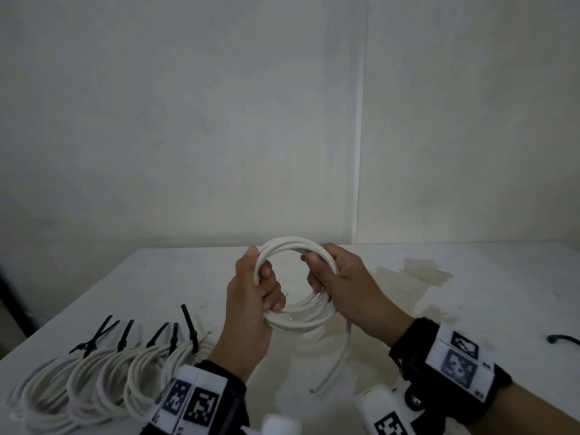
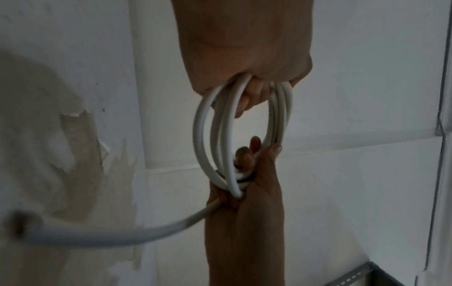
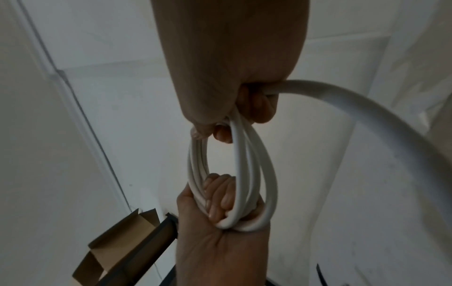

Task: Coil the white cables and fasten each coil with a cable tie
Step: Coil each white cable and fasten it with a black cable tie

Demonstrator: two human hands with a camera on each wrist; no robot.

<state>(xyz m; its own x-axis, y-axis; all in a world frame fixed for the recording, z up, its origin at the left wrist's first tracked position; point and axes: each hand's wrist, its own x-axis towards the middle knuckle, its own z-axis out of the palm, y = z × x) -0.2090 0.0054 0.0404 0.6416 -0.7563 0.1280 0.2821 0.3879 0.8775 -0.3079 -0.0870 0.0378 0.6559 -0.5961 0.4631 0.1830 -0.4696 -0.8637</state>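
Both hands hold a white cable coil (image 1: 295, 244) upright above the table. My left hand (image 1: 265, 288) grips its left side, thumb over the top strands. The right side sits in my right hand (image 1: 318, 270), fingers curled through the ring. A loose tail (image 1: 337, 362) hangs from the right side down onto the table. In the left wrist view my left hand (image 2: 252, 92) is at the top of the coil (image 2: 281, 116) and my right hand (image 2: 244, 212) below. The right wrist view has my right hand (image 3: 257, 108) above the coil (image 3: 195, 168), the tail (image 3: 367, 108) and my left hand (image 3: 220, 241).
Several finished coils (image 1: 94, 375) fastened with black cable ties (image 1: 190, 324) lie in a row at the table's front left. A loose black cable tie (image 1: 561, 339) lies at the far right. The white table (image 1: 486, 309) has a stained patch (image 1: 417, 271). A cardboard box (image 3: 117, 241) stands beyond the left edge.
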